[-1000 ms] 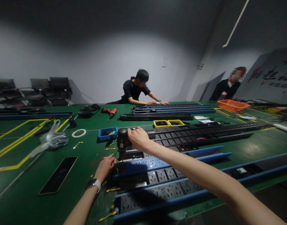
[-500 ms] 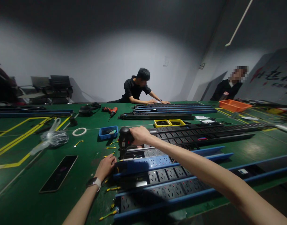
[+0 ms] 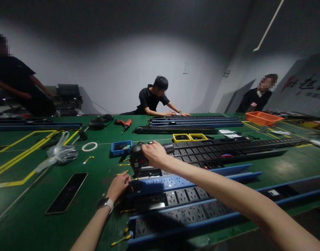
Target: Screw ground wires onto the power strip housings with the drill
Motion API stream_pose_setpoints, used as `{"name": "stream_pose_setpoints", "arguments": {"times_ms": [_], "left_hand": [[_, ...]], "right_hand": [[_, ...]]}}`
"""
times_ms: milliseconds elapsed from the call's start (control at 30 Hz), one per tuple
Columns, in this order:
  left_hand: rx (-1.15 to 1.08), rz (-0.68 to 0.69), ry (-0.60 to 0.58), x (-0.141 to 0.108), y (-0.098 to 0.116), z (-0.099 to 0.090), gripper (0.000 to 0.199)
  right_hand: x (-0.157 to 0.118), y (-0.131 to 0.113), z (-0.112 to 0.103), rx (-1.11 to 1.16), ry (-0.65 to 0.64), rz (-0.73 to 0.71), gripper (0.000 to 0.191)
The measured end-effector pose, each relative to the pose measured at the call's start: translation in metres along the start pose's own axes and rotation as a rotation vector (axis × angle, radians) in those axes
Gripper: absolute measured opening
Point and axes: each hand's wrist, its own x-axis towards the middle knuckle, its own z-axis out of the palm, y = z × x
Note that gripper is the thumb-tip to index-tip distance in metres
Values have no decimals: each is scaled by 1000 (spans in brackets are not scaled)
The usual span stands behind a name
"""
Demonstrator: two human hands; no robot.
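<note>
My right hand (image 3: pixel 156 153) is wrapped round a black power driver (image 3: pixel 138 157), its bit pointing down at the left end of a blue channel strip (image 3: pixel 160 183) with black sockets. Beside that same end lies my left hand (image 3: pixel 120 184), fingers bent near the bit; whether they pinch anything is too small to tell. Nearer me is another blue-edged socket strip (image 3: pixel 180 214). Short yellow-green wires (image 3: pixel 120 240) stick out at the strips' left ends.
A phone (image 3: pixel 67 193), a plastic bag (image 3: pixel 62 153) and a white ring (image 3: pixel 89 146) lie left. Behind are a blue bin (image 3: pixel 121 148), yellow bins (image 3: pixel 182 137), a red drill (image 3: pixel 124 124) and an orange tray (image 3: pixel 264 118). One person leans over the far edge; others stand left and right.
The driver in my right hand has tilted and shifted slightly left. My left hand has barely moved. At the far left, a person has come further into view.
</note>
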Motion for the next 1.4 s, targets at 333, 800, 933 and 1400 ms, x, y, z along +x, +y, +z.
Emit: {"name": "stream_pose_setpoints", "arguments": {"times_ms": [333,800,933,1400], "left_hand": [[2,-12,-8,-1,6,-6,27],[44,-22,-15,-2,9,-7,35],[47,-7,2,-2,7,-6,36],[44,15,-2,-2,5,-4,36]], "right_hand": [[7,11,-28,34,-215,-204,36],[-8,11,10,-81,36,-18,48],[-13,16,9,-45,-18,39,53],[0,7,5,-44,-23,51,51]]}}
